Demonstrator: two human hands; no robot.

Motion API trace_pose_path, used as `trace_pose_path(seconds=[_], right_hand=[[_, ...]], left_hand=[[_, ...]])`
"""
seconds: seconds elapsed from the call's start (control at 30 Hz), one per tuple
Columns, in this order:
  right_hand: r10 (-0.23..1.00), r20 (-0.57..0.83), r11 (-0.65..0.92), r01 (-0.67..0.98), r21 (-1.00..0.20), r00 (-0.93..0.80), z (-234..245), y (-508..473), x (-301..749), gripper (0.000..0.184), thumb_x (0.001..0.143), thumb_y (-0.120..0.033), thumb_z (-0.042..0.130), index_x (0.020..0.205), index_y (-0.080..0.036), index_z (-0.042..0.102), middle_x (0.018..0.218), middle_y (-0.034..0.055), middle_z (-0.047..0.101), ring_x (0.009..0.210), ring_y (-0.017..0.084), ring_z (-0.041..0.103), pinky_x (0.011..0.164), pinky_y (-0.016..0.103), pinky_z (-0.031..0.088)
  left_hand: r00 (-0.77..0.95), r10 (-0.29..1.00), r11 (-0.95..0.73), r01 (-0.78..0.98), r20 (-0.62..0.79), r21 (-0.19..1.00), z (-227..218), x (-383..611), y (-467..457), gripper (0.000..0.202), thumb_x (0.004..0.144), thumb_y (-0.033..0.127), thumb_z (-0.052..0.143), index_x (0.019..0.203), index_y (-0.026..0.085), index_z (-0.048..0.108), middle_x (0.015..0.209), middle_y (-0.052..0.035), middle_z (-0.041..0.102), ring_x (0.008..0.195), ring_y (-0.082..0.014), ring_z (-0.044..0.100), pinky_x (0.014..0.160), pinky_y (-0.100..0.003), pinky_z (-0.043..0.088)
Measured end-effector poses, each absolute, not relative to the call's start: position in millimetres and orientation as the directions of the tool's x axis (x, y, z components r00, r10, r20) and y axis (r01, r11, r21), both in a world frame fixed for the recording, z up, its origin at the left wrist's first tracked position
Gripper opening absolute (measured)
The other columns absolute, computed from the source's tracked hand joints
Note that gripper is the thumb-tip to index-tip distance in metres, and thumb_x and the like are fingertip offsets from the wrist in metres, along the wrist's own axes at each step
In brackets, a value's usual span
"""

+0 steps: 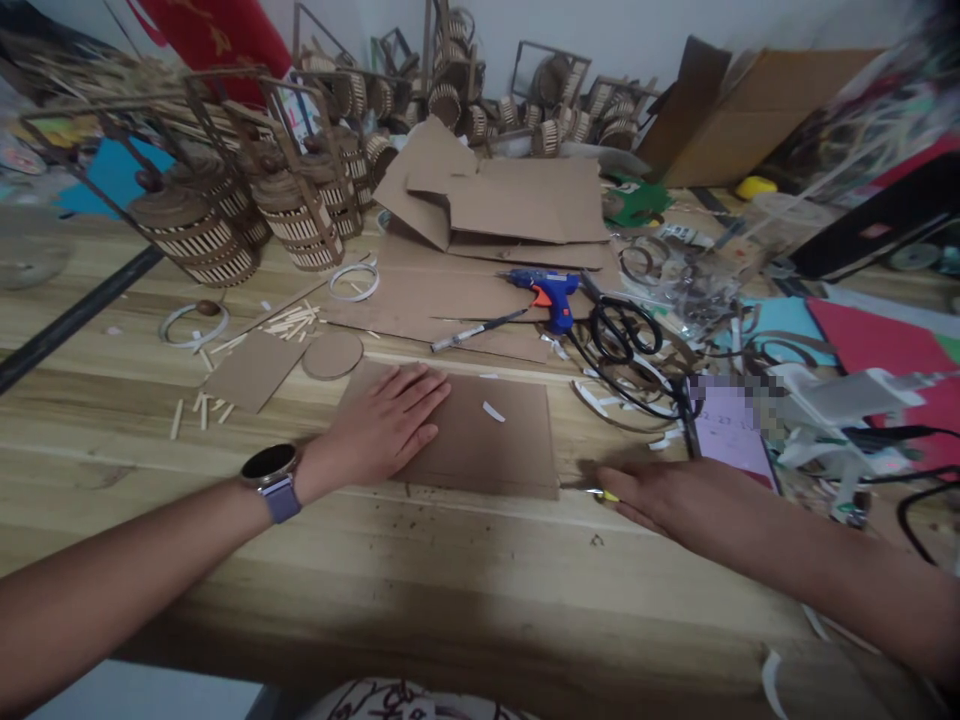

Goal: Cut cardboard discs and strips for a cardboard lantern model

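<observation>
Flat on the wooden table [300,570] lies a rectangular piece of brown cardboard [495,450]. My left hand [382,425], fingers stretched out, presses down on its left part. At the cardboard's lower right corner my right hand [652,495] is closed around a utility knife [609,495] with a yellow handle. The thin blade points left and reaches the corner; whether it touches cannot be made out. A small white paper strip [493,411] rests on the cardboard. Left of it are a cardboard disc [333,356] and a smaller cardboard rectangle [255,372].
A blue glue gun [553,295], a pen [478,330] and black scissors [626,328] lie beyond the cardboard. Small slatted lanterns [199,235] stand at the back left. Near my right forearm are a phone [731,435] and a white plastic tool [862,400]. Short wooden sticks [296,322] lie scattered leftward.
</observation>
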State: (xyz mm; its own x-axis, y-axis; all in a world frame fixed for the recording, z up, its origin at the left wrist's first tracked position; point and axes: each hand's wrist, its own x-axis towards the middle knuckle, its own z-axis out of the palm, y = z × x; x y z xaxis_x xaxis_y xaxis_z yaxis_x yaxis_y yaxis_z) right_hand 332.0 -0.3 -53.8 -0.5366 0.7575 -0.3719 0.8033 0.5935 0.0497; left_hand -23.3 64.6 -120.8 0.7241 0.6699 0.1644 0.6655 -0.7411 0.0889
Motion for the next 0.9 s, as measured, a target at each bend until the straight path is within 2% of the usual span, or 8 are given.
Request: trace_pose_path(seconds=[0.1,0.27,0.37,0.47,0.6,0.77,0.9], right_hand=[[0.682,-0.48,0.621,0.783,-0.017,-0.551,-48.1,3.6,336.9,0.019,0.1,-0.018,0.047,0.091,-0.021,0.063,0.08,0.0047,0.075,0.069,0.021,0.075,0.055,0.026,0.047],[0.752,-0.394,0.595,0.802,0.061,-0.528,-35.6,10.2,333.8,0.016,0.1,-0.022,0.049,0.095,-0.024,0.064,0.071,0.0036,0.074,0.061,0.022,0.072,0.05,0.027,0.04],[0.748,-0.403,0.597,0.8,0.061,-0.527,-32.6,10.9,300.2,0.015,0.101,-0.028,0.05,0.101,-0.023,0.064,0.071,0.0024,0.074,0.06,0.023,0.073,0.048,0.027,0.036],[0.71,-0.391,0.632,0.775,-0.01,-0.585,-32.3,12.2,251.7,0.016,0.101,-0.026,0.052,0.111,-0.02,0.063,0.086,0.0054,0.078,0.07,0.024,0.075,0.05,0.027,0.037],[0.697,-0.459,0.635,0.771,0.04,-0.551,-33.0,17.7,205.3,0.016,0.103,-0.03,0.054,0.107,-0.02,0.065,0.089,0.0078,0.079,0.077,0.027,0.077,0.051,0.028,0.038],[0.681,-0.468,0.657,0.752,0.05,-0.563,-34.0,22.2,192.2,0.018,0.104,-0.029,0.053,0.109,-0.019,0.067,0.095,0.0098,0.079,0.081,0.027,0.077,0.053,0.027,0.044],[0.674,-0.475,0.665,0.744,0.059,-0.565,-34.0,22.2,191.4,0.015,0.103,-0.027,0.054,0.108,-0.02,0.067,0.093,0.0078,0.079,0.08,0.027,0.077,0.052,0.027,0.044]], left_hand=[[0.721,0.669,-0.741,0.665,0.177,0.093,-121.4,-22.3,63.8,0.056,0.108,0.042,0.027,0.152,0.011,0.044,0.16,-0.0124,0.044,0.15,-0.0301,0.031,0.125,-0.049,0.021],[0.714,0.676,-0.735,0.669,0.18,0.106,-121.6,-20.7,62.3,0.055,0.107,0.04,0.031,0.152,0.012,0.043,0.159,-0.0125,0.044,0.15,-0.0305,0.031,0.124,-0.049,0.022],[0.716,0.676,-0.735,0.671,0.172,0.096,-120.3,-20.1,62.4,0.055,0.108,0.04,0.03,0.152,0.011,0.043,0.159,-0.0132,0.044,0.149,-0.0315,0.032,0.124,-0.051,0.024],[0.723,0.672,-0.739,0.666,0.16,0.101,-119.0,-20.0,63.6,0.055,0.108,0.04,0.031,0.152,0.009,0.043,0.16,-0.0142,0.043,0.149,-0.0321,0.033,0.124,-0.052,0.024],[0.734,0.66,-0.75,0.653,0.157,0.103,-117.9,-20.2,64.9,0.055,0.108,0.039,0.031,0.151,0.007,0.043,0.16,-0.0144,0.043,0.148,-0.0327,0.033,0.124,-0.052,0.024],[0.727,0.663,-0.748,0.653,0.179,0.121,-115.3,-19.1,63.9,0.054,0.108,0.039,0.033,0.15,0.007,0.045,0.158,-0.0153,0.045,0.148,-0.0323,0.034,0.123,-0.052,0.026],[0.729,0.66,-0.751,0.65,0.183,0.115,-113.3,-18.1,62.8,0.054,0.108,0.038,0.034,0.149,0.006,0.046,0.157,-0.0158,0.047,0.147,-0.0331,0.035,0.123,-0.05,0.026]])
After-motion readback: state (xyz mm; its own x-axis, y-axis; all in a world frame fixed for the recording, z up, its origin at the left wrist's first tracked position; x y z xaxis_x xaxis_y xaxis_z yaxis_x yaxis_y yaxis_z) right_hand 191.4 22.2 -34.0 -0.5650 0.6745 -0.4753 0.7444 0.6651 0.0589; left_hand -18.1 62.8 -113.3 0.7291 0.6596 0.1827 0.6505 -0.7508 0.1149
